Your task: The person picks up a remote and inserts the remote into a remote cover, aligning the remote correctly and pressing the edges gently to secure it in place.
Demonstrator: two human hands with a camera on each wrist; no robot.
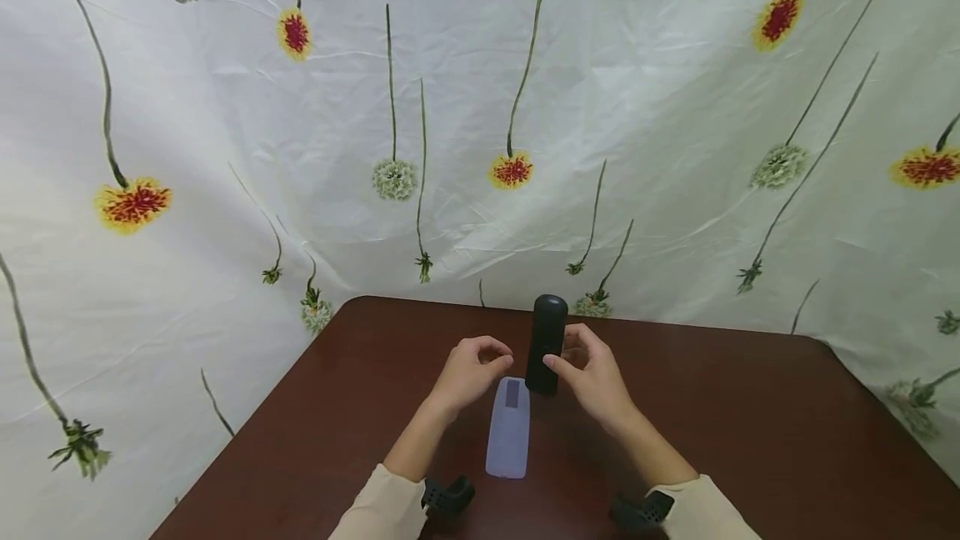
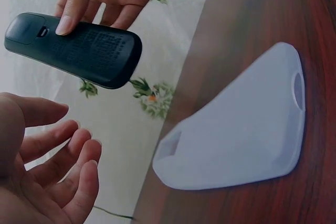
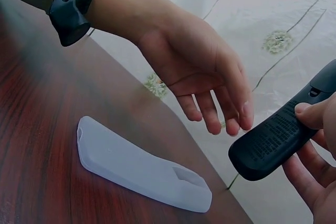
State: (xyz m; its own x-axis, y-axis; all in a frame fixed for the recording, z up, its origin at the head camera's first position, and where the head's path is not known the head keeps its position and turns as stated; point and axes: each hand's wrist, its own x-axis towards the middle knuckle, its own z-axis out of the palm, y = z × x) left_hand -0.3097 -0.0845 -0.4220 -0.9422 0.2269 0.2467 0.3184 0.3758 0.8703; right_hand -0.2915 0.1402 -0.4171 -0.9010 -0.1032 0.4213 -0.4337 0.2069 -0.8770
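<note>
A black remote control (image 1: 546,342) is held up over the table in my right hand (image 1: 597,377), its thumb on one face and the fingers behind. In the left wrist view, the back of the remote (image 2: 102,56) shows small printed text and a battery cover at one end. My left hand (image 1: 467,375) hovers close by with loosely bent fingers and holds nothing. Below the hands, a pale translucent remote cover (image 1: 508,440) lies on the table. The right wrist view shows a rectangular cutout near one end of that cover (image 3: 131,166).
The dark red-brown wooden table (image 1: 712,423) has a rounded far edge. Behind it hangs a white cloth (image 1: 465,223) printed with flowers and stems. Each wrist wears a black strap, such as the left strap (image 1: 447,496).
</note>
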